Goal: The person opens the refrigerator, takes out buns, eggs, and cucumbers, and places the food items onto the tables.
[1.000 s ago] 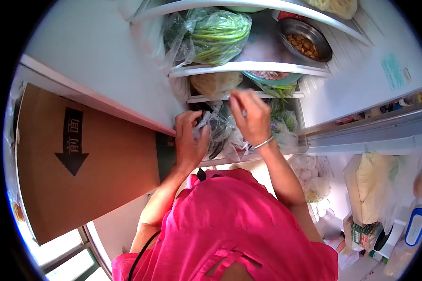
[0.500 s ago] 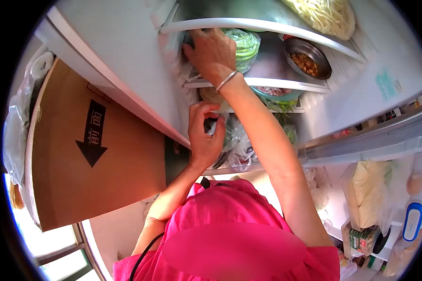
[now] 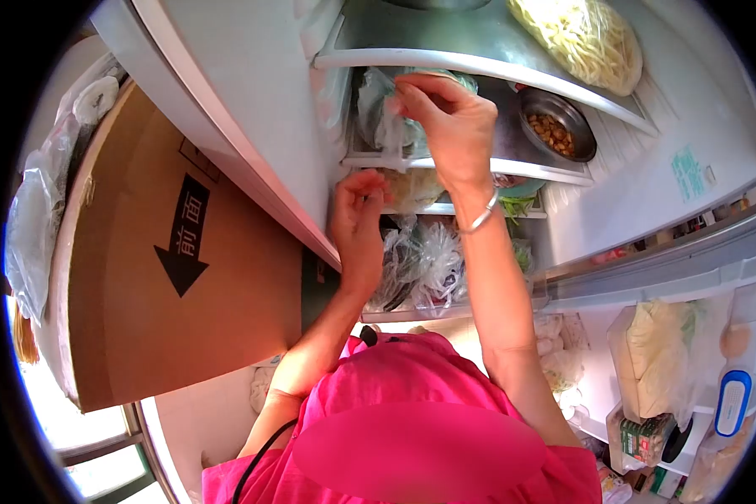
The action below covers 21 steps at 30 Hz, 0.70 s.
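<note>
My right hand [image 3: 454, 126], with a silver bracelet at the wrist, is raised before a fridge shelf. Its thumb and fingers pinch a clear plastic bag [image 3: 380, 118], which hangs down to the left. Pale green contents show partly behind the hand; I cannot make out what they are. Lower and to the left, my left hand [image 3: 359, 227] has its fingers curled and thumb drawn in, just below the hanging bag. Whether it grips anything is not visible. Crumpled clear plastic bags [image 3: 441, 256] lie in the bottom compartment beside it.
A metal bowl [image 3: 586, 134] of brown pieces sits right on the same shelf. Above it lies a bag of pale strips [image 3: 584, 42]. The open door [image 3: 596, 290] holds packages at right. A large cardboard box [image 3: 218, 328] stands close on the left.
My right hand has drawn back from the shelf's left side, moving right, and now holds up the plastic bag. My left hand's fingers have closed more. The view has shifted slightly.
</note>
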{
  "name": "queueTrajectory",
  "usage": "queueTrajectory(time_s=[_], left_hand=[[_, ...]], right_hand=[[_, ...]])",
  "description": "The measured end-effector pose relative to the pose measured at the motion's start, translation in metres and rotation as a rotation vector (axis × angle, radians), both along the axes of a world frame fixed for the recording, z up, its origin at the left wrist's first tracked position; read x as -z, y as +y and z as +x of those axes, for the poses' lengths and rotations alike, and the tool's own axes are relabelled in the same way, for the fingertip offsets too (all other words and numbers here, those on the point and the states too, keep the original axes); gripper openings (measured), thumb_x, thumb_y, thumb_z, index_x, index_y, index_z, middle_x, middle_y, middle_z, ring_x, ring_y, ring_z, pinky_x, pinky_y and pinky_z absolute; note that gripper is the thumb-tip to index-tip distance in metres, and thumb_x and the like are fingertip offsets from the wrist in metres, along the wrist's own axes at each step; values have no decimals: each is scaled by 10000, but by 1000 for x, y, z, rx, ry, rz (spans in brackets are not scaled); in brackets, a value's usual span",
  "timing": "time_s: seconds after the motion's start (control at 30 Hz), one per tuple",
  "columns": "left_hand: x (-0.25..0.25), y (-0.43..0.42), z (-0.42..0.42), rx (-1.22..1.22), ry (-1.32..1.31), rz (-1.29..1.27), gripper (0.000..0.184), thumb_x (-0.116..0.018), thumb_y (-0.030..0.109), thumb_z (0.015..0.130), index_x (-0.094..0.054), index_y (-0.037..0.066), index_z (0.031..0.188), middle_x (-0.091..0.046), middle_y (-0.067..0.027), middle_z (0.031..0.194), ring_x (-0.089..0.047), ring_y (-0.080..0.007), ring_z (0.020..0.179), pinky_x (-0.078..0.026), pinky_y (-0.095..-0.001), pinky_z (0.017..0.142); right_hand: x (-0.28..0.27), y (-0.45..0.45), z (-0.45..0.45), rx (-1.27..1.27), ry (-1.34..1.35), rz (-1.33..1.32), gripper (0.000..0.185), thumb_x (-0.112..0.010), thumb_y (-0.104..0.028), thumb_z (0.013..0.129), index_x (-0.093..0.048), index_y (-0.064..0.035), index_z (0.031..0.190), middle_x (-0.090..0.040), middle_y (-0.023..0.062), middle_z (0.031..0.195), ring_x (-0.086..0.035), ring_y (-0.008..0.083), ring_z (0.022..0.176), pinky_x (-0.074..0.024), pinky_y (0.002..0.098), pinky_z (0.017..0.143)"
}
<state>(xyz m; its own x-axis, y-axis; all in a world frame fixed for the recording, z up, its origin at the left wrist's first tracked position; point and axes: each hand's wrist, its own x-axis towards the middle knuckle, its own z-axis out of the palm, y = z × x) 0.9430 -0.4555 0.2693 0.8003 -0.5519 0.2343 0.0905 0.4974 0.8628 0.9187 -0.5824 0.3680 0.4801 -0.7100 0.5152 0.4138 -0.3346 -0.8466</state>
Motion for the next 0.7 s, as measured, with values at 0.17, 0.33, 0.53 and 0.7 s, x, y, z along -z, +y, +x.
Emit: queueTrajectory(time_s=[0.17, 0.33, 0.53, 0.7], left_hand=[[4, -17, 16, 348, 508, -288, 333, -447, 330, 996, -526, 39, 1138, -583, -92, 1111, -573, -189, 1012, -456, -360, 912], [-4, -31, 23, 669, 676, -411, 441, -416, 424, 987, -549, 60, 1198, -594, -90, 1172, -547, -194, 1098, -413, -381, 963], [-23, -34, 21, 679, 456, -235, 499, -402, 482, 979, -578, 52, 1162, -628, -91, 1093, -602, -200, 1011, -468, -351, 905], [-7, -43, 16, 625, 480, -140, 461, -445, 415, 981, -556, 19, 1189, -637, -112, 1101, -621, -193, 991, -501, -347, 878]], right_hand=[[15, -9, -31, -393, -151, 122, 101, -647, 51, 822, -690, 65, 912, -651, 103, 949, -630, 134, 798, -517, 226, 704], [19, -8, -60, -527, 90, -131, 100, -680, 42, 788, -706, 14, 880, -638, 80, 926, -613, 136, 833, -496, 241, 719], [-3, 11, -86, -585, 296, -509, 109, -721, 54, 735, -701, 10, 832, -633, 97, 851, -615, 164, 741, -500, 265, 644], [7, 29, -98, -545, 430, -528, 162, -708, 31, 757, -683, -1, 913, -628, 96, 971, -606, 184, 833, -491, 284, 703]])
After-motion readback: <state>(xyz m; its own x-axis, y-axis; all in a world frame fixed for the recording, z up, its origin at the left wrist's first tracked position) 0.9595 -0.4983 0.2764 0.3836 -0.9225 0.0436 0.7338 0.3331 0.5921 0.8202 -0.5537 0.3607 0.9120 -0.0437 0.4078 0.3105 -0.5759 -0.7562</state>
